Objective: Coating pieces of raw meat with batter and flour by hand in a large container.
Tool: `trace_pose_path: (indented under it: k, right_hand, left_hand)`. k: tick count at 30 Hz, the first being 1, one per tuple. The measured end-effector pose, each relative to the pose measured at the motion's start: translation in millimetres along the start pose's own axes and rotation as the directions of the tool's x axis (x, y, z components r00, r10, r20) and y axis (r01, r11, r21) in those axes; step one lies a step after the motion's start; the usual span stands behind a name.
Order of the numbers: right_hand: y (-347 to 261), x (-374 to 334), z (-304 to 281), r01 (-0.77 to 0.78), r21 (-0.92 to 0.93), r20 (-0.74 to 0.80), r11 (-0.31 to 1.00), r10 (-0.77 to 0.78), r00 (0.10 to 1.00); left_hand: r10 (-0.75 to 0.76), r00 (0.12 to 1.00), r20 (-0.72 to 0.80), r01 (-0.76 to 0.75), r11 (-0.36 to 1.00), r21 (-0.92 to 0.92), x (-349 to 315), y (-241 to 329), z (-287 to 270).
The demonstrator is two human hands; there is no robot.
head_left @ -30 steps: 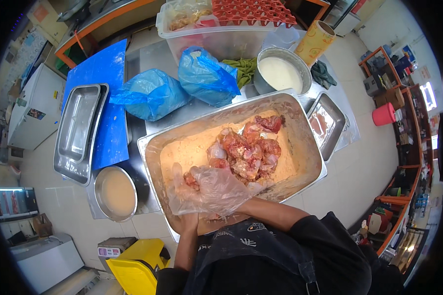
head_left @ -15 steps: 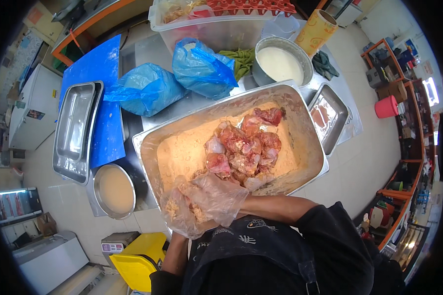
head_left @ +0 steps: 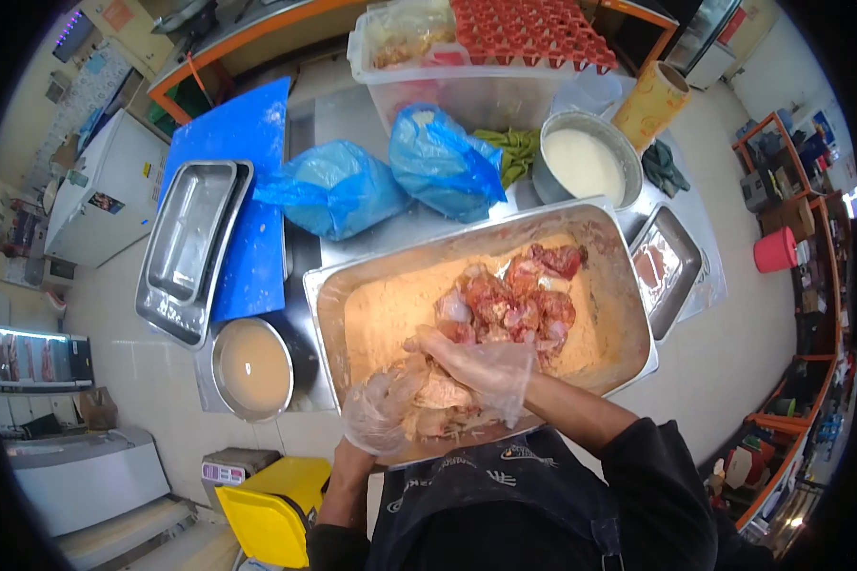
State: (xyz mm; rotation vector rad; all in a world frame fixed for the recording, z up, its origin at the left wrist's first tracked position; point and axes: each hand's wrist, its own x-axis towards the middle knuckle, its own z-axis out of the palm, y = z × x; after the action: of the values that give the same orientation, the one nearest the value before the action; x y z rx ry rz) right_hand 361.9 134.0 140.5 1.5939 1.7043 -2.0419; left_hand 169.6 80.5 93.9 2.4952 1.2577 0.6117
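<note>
powder-coated pale orange meat pieces (head_left: pixel 442 391) are held between the clear-plastic-gloved left hand (head_left: pixel 375 413) and right hand (head_left: pixel 474 364); whether fingers are closed on them cannot be told. beyond the nearer right fingers, a glossy red raw-meat heap (head_left: pixel 516 303) is stretched rightward.

Red and pink are glowing from the raw meat (head_left: pixel 495 303), and the powder (head_left: pixel 381 319) is showing a pale orange. The gloves (head_left: pixel 502 371) are looking milky and see-through. Two bags (head_left: pixel 343 190) are shining bright blue, the board (head_left: pixel 258 190) is matching them under white smears, and the egg tray (head_left: pixel 533 33) is blazing red! The roll (head_left: pixel 652 105) is wearing orange swirls on yellow, the bin (head_left: pixel 267 514) is beaming plain yellow, the bucket (head_left: pixel 776 249) is popping in pinkish red, and the apron (head_left: pixel 562 490) is carrying white prints on near-black. Silver is gleaming off the trays (head_left: pixel 190 228).
</note>
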Motion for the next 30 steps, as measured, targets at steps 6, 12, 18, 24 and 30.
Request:
trace_pose_path:
  k: [6,12,18,24,30]
  right_hand:
    - [18,-7,15,0.785,-0.407,-0.131,0.466,-0.881,0.455]
    - [7,-26,9,0.551,-0.174,-0.174,0.816,-0.576,0.798]
    - [23,-18,12,0.51,0.354,0.012,0.784,-0.549,0.836]
    - [31,-18,26,0.577,0.397,-0.213,0.714,-0.54,0.814]
    - [23,-26,39,0.676,-0.066,-0.312,0.734,-0.659,0.684]
  left_hand:
    - [-0.52,0.811,0.267,0.39,0.141,-0.91,-22,-5,36]
    - [-0.42,0.836,0.354,0.546,0.707,-0.45,-12,-7,22]
    - [-0.243,0.877,0.415,0.481,0.41,-0.775,-6,-5,6]
    - [-0.129,0.975,0.181,0.213,0.775,-0.595,10,23,-10]
    - [-0.333,0.94,0.073,0.279,0.626,-0.728,-46,21,35]
